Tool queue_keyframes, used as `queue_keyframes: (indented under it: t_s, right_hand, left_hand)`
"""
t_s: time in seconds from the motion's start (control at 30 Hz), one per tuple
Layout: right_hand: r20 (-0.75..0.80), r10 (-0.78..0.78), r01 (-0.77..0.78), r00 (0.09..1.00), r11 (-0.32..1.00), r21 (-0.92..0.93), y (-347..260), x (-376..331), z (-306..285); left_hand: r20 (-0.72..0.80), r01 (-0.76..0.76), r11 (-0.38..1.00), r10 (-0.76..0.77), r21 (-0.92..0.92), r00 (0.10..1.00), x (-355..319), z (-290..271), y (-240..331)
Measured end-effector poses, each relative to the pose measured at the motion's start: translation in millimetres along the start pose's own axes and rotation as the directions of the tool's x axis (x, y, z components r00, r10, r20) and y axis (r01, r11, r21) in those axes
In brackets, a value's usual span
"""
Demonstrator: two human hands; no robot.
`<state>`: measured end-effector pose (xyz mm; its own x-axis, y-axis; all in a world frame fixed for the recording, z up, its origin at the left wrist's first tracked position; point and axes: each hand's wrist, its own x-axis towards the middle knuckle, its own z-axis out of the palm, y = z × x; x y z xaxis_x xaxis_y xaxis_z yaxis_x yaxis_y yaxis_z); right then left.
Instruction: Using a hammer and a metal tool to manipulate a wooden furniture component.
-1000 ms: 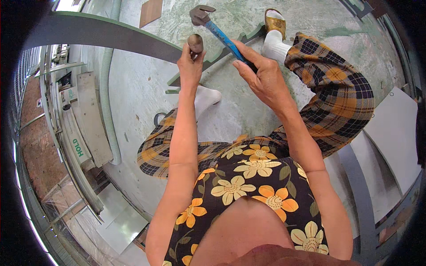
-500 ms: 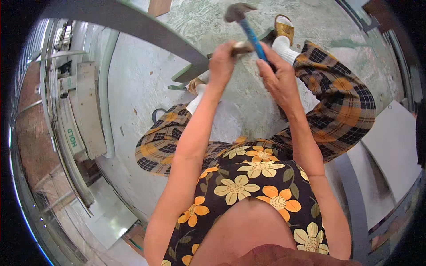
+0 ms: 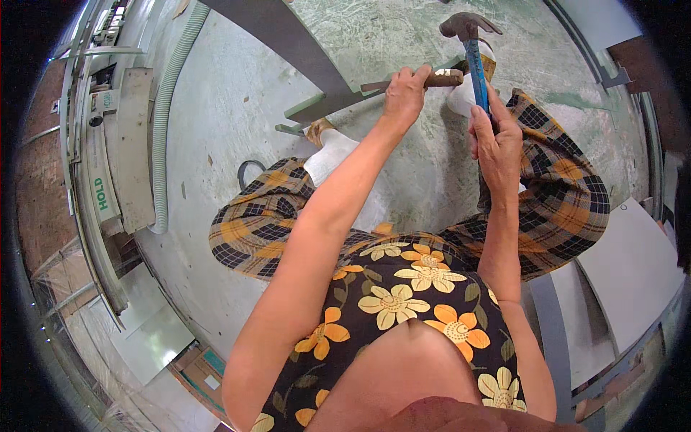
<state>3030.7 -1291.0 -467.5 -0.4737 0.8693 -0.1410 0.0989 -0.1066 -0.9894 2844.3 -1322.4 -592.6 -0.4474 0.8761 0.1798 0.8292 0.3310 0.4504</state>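
My left hand (image 3: pixel 404 92) grips a chisel with a wooden handle (image 3: pixel 440 79), held roughly level with its blade against the end of a grey-green frame piece (image 3: pixel 338 99) lying on the concrete floor. My right hand (image 3: pixel 495 140) is closed around the blue shaft of a claw hammer (image 3: pixel 471 36). The hammer's metal head stands raised just above and beyond the butt of the chisel handle. I am crouched, with plaid-trousered knees on either side and a white sock under the hammer.
A long grey beam (image 3: pixel 277 29) runs off to the upper left. A ribbed green-white hose (image 3: pixel 164 108) and a machine (image 3: pixel 108 158) stand at the left. White panels (image 3: pixel 633 266) lie at the right, and flat sheets (image 3: pixel 151 338) at the lower left.
The view has shifted, so both hands sit further right. My left hand went from holding the chisel upright to holding it level against the frame. The hammer stays raised.
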Motion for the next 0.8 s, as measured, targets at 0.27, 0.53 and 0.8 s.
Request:
queue_keyframes:
  t_s: [0.27, 0.53, 0.8]
  right_hand:
    - [-0.054, 0.055, -0.049, 0.997, 0.993, 0.107, 11, -6, 4]
    - [-0.017, 0.281, -0.250, 0.959, 0.878, 0.407, 35, -11, 6]
    - [-0.037, 0.367, -0.243, 0.929, 0.683, 0.689, 68, 4, -1]
  left_hand:
    - [-0.031, -0.017, 0.999, 0.018, 0.028, 0.999, 4, 10, -8]
    - [0.007, 0.013, 0.997, -0.013, 0.075, 1.000, 8, 8, -16]
    - [0.028, 0.011, 0.996, -0.014, 0.090, 1.000, 12, 9, -17]
